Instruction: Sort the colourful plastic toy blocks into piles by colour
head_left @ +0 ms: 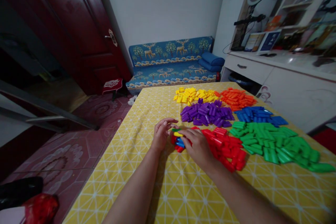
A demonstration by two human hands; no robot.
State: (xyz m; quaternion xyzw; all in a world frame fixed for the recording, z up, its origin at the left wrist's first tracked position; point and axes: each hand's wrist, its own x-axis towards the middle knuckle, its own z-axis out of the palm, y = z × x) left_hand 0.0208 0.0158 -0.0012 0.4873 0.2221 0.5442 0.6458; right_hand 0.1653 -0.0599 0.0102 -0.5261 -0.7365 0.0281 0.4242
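Forearms (138,182) cross tablecloth (105,171); right hand (198,147) overlaps red pile (227,145) beside green pile (273,143).

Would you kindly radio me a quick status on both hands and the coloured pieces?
Left hand curled beside a green piece, grip unclear. Right hand at a yellow piece, grip unclear. Red pile crowding right hand.

Blue sofa (170,59), red door (88,24), stool (112,85)

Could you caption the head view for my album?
Right hand at a yellow piece, left hand close by, beside a red pile on yellow cloth.
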